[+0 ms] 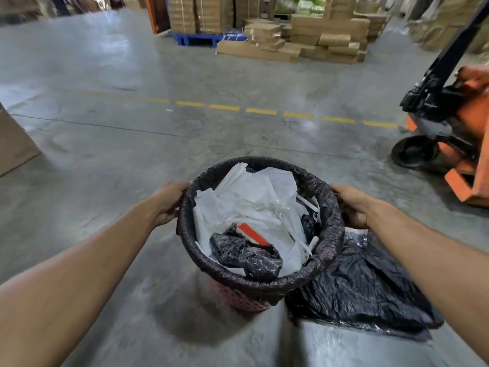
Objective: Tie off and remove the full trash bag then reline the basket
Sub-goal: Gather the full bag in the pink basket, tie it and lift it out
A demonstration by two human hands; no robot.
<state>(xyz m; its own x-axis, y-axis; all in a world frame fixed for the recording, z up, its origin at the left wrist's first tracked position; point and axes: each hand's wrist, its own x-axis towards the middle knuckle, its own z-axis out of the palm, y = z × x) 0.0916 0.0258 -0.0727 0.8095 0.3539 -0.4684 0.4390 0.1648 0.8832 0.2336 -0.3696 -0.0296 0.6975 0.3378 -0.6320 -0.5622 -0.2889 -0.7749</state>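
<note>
A pink lattice basket [244, 300] stands on the concrete floor, lined with a black trash bag [326, 197] folded over its rim. It is full of white paper, clear plastic and crumpled black plastic. My left hand [169, 203] grips the left side of the rim. On the right side, my right hand [352, 205] holds the rim. A loose black bag [370, 284] lies flat on the floor just right of the basket, below my right forearm.
An orange pallet jack [449, 120] stands at the right. Stacked cardboard boxes [304, 35] and a blue pallet [195, 39] fill the far side. A dashed yellow line [262, 111] crosses the floor. A cardboard sheet [13, 144] lies at the left edge.
</note>
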